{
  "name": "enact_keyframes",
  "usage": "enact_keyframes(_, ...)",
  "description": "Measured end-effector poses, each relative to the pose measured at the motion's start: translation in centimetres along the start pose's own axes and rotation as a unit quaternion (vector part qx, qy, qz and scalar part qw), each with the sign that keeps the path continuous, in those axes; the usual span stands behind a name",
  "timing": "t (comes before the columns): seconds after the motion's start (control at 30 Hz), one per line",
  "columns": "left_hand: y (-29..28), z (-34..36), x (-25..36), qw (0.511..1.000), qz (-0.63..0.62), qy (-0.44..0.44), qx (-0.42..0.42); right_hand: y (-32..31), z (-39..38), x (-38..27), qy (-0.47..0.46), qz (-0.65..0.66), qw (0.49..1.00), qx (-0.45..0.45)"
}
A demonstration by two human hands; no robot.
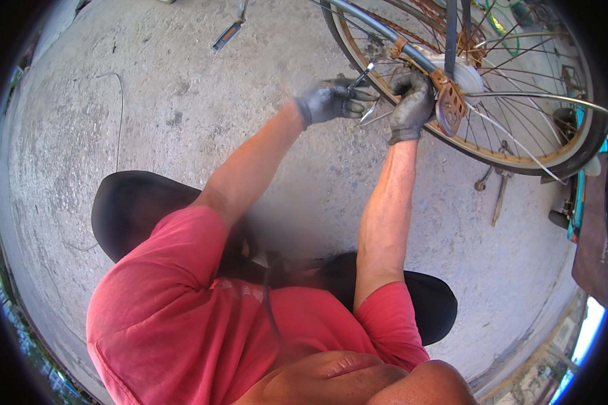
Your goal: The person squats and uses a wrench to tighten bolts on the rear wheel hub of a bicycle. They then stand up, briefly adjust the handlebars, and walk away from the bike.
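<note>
My left hand [334,101], in a grey and black glove, holds a slim shiny metal tool [361,75] between thumb and fingers; its exact kind does not show. To its right my right hand [413,104], gloved alike, is closed beside the bicycle wheel [494,159], near the hub. What its fingers grip is hidden. A thin metal rod [377,119] shows between the two hands. Just right of my right hand is a rusty perforated metal plate [450,109], below the end of a blue-grey frame tube [412,55].
On the concrete floor [182,115] lies a thin bent wire [121,98] at the left. A pedal-like piece [228,36] is at the top. Below the wheel lie metal tools [500,197]. A turquoise object [578,185] stands at the right edge.
</note>
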State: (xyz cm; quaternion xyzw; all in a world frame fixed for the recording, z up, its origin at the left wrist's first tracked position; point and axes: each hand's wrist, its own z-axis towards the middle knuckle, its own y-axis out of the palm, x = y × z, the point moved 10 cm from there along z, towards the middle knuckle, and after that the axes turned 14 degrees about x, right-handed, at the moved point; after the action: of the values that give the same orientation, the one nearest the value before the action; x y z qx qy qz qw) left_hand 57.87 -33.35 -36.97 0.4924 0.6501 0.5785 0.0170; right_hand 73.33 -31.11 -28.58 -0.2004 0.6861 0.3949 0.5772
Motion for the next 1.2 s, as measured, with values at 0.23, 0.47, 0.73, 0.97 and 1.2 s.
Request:
enact_keyframes(0.23,-2.3,0.4,-3.3,0.996,0.074,0.003,0.047,0.5,-0.2,1.4,0.021,0.030,0.999,-0.039)
enact_keyframes(0.47,1.9,1.7,-1.4,0.972,0.113,0.191,-0.072,-7.4,5.5,14.0,-0.350,-0.399,0.835,0.147)
enact_keyframes(0.73,2.7,0.5,0.8,0.928,0.300,0.182,0.123,-2.2,4.8,10.3,-0.207,-0.259,0.941,0.065)
enact_keyframes(0.97,-1.1,0.1,-0.4,0.884,0.371,0.107,0.266,-2.4,4.6,9.3,-0.194,-0.244,0.949,0.052)
enact_keyframes(1.2,-3.5,1.0,0.1,0.932,0.186,0.132,0.281,-2.3,4.2,8.9,-0.185,-0.226,0.956,-0.007)
